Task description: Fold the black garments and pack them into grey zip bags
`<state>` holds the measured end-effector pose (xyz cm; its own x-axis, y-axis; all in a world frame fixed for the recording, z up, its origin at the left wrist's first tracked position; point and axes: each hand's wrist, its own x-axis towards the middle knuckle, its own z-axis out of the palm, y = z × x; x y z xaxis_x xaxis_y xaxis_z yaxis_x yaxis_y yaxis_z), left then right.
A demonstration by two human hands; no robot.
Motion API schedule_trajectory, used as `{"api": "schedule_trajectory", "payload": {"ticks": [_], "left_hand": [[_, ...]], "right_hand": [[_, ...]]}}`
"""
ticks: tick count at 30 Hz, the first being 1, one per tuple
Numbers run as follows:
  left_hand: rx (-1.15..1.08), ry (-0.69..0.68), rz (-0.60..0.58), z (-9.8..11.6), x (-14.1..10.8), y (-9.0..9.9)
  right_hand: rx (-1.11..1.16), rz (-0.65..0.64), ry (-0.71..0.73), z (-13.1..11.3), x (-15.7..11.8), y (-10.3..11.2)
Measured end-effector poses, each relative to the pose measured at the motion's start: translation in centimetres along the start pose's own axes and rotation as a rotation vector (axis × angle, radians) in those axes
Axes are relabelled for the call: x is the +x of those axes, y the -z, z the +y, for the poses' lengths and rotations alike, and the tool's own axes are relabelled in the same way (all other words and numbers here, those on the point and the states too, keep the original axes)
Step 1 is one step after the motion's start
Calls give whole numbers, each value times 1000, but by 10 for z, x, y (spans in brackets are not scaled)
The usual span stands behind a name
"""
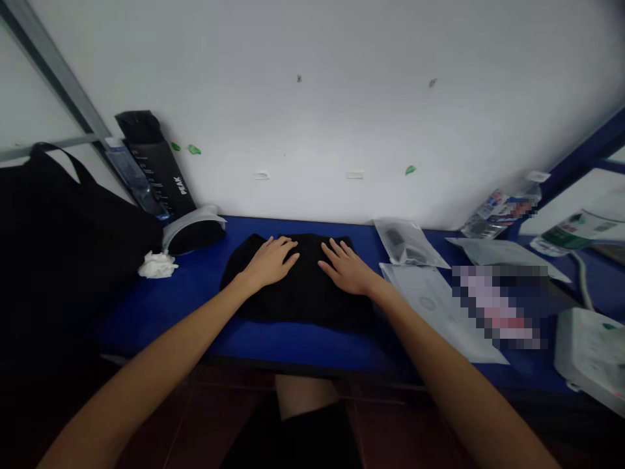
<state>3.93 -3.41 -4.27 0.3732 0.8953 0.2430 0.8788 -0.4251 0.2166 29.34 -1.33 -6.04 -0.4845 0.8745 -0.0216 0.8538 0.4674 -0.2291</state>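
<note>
Flatly, left hand (271,264), right hand (344,268), on one black cloth (297,303)

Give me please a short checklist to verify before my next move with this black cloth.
1. Left hand lies flat on the black cloth, fingers spread: ok.
2. Right hand lies flat on the cloth too: ok.
3. Cloth rests fully on the blue table top: ok.
4. Crumpled white tissue is apart from the cloth, with blue showing between: ok.
5. White paper sheet is apart from the cloth's right edge: cannot tell, they lie very close.
6. Cloth has no creases: cannot tell, the black hides them.
</note>
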Motion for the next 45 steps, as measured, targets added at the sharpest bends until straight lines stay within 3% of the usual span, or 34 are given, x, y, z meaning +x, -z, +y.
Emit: {"api": "schedule_trajectory", "payload": {"ticks": [8, 14, 20, 24, 28, 31, 37, 45], "left_hand": [[-60, 53, -39, -9, 3, -4], [-122, 5, 58, -6, 3, 6], [-104, 49, -229, -13, 2, 6], [-79, 15, -285, -18, 0, 11], [-49, -27, -158, -12, 0, 23], [1, 47, -16, -13, 1, 25], [19, 237, -83, -40, 3, 18], [-256, 171, 13, -54, 7, 23]], "right_hand": [[36, 73, 9, 24, 15, 1], [84, 237, 125, 30, 11, 8], [35, 23, 54, 22, 8, 11], [-12, 136, 39, 15, 2, 20], [0, 339, -48, 11, -1, 30], [-13, 419, -89, 15, -1, 30], [-24, 313, -189, 27, 2, 19], [121, 351, -224, 43, 8, 22]]}}
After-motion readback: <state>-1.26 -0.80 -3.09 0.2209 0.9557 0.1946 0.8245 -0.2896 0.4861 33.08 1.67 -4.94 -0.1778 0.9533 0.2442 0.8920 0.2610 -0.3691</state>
